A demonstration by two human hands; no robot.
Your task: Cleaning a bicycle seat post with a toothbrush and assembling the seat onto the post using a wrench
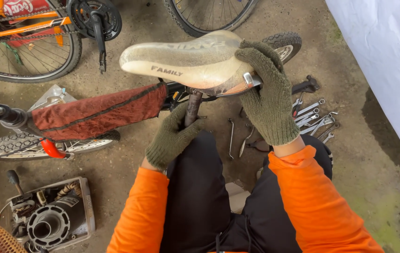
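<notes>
Saddle (190, 58), pale and worn, sits at the top middle of my view on a small bike lying across the dirt floor (359, 154), its frame wrapped in a red cloth (97, 112). From where I watch, my right hand (267, 98), in a green knit glove, is closed over the rear end of the saddle, fingers curled over the top edge. My left hand (172, 138), gloved the same, is wrapped shut around the rusty seat post (193, 105) just under the saddle. Both orange sleeves reach forward over dark trousers. Wrenches (314, 117) lie scattered on the floor right of my hand, and an engine part (50, 220) sits at lower left.
</notes>
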